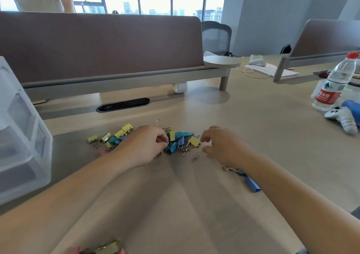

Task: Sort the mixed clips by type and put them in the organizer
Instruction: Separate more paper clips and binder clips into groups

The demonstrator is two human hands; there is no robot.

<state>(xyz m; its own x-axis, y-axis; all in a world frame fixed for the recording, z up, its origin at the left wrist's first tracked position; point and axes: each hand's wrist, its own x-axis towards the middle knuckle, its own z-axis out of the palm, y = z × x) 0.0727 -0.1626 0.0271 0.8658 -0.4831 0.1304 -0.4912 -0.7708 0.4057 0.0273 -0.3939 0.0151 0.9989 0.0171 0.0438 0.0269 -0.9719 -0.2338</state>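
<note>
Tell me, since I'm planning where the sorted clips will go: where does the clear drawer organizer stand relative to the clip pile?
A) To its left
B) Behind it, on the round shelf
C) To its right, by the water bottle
A: the clear drawer organizer stands at the far left of the view, well left of the clip pile.

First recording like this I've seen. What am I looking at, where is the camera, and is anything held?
No machine here: a person works with bare hands, and the picture comes from a camera worn on the head, looking down. On the table lies a pile of coloured clips; the clear drawer organizer stands at the left. The left hand has its fingers curled into the pile; whether they pinch a clip is unclear. The right hand hovers beside the pile, holding nothing. A water bottle stands far right.
</note>
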